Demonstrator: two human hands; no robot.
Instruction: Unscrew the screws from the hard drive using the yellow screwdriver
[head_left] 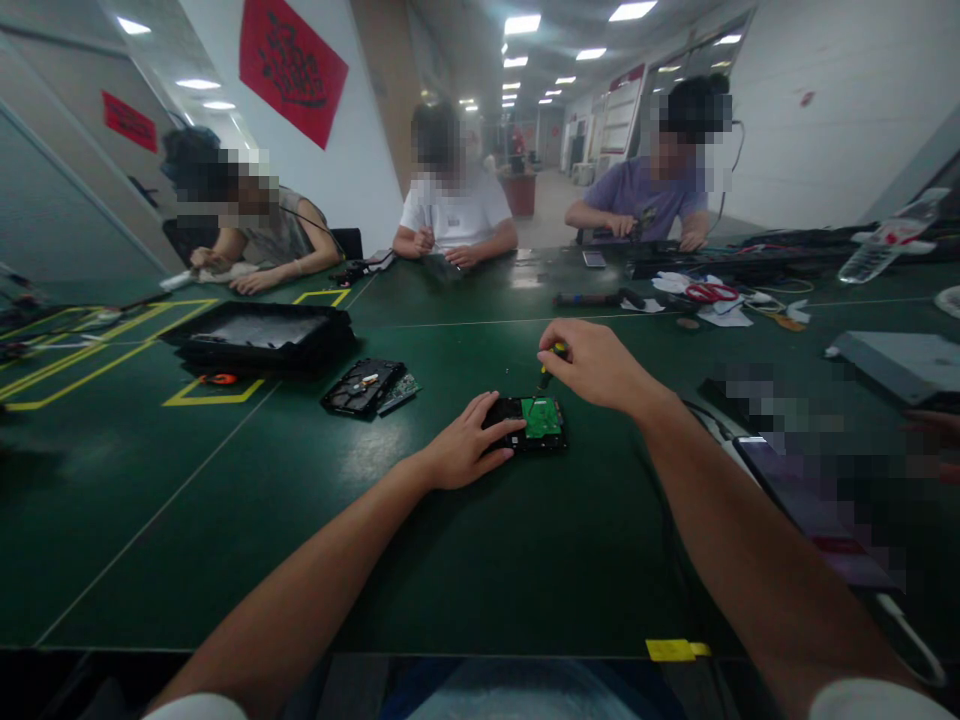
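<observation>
A hard drive (556,437) with a green circuit board on its upper face lies on the dark green table before me. My left hand (466,443) rests on its left end, fingers spread, one finger reaching to the edge of the board. Above the drive's far side, my right hand (592,362) is closed around a small yellow-and-black screwdriver (544,378). Its shaft points down toward the board; whether the tip sits in a screw is too small to tell. Left of the drive lie another drive body (364,387) and a loose circuit board (399,394).
A black tray (259,335) stands at left, an orange-handled tool (217,379) near it. Right are a tablet-like device (810,510) with cables, a grey box (896,365), red scissors (712,292) and a plastic bottle (892,238). Several people sit across the table.
</observation>
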